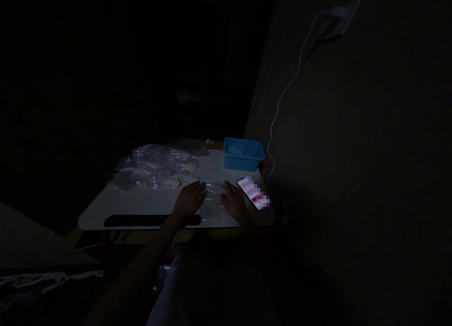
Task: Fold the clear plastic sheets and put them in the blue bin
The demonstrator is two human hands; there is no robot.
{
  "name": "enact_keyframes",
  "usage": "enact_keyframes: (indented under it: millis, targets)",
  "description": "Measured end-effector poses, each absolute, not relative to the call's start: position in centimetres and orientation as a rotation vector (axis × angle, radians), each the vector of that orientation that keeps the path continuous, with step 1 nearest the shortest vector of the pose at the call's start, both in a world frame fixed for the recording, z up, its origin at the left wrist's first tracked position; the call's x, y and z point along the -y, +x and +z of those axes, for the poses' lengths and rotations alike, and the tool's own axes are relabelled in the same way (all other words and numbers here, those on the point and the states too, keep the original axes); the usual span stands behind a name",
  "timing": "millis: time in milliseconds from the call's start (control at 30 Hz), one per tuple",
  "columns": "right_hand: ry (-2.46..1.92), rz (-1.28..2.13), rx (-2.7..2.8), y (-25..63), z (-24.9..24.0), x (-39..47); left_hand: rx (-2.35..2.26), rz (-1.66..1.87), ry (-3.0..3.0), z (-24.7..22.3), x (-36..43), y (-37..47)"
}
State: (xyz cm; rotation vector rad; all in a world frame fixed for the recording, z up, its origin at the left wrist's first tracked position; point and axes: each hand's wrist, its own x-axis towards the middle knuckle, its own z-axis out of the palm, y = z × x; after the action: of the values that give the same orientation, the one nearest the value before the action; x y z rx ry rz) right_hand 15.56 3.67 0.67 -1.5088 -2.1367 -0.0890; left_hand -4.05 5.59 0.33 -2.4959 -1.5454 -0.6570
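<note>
A clear plastic bag or sheet lies flat on the white table in front of me. At its left edge rests my left hand, fingers stretched forward. My right hand is on the opposite edge, its fingers also extended. Both hands seem to lie on the plastic without gripping it, though dim light hides the finger detail. Just right of my right hand is a lit phone, partly blurred out.
Crumpled clear plastic and pale flat pieces cover the table's back left. A blue basin stands at the back right. A white cable hangs from a wall socket. Along the front edge runs a dark strip.
</note>
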Motion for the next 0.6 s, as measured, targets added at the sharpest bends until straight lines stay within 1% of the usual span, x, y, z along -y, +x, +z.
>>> enact_keyframes:
  millis: [133,400,600]
  targets:
    - [-1.485,-0.110,2.133,15.70,0.86,-3.59,1.554,-0.596,-2.468,0.12,-5.70,-4.10]
    - [-1.603,-0.129,2.054,15.33,0.38,-3.91,1.548,-0.570,-2.457,0.28,-5.67,-4.09]
    - [-1.597,-0.178,2.088,15.39,0.73,-3.65,1.554,-0.556,-2.457,0.26,-5.73,-4.08]
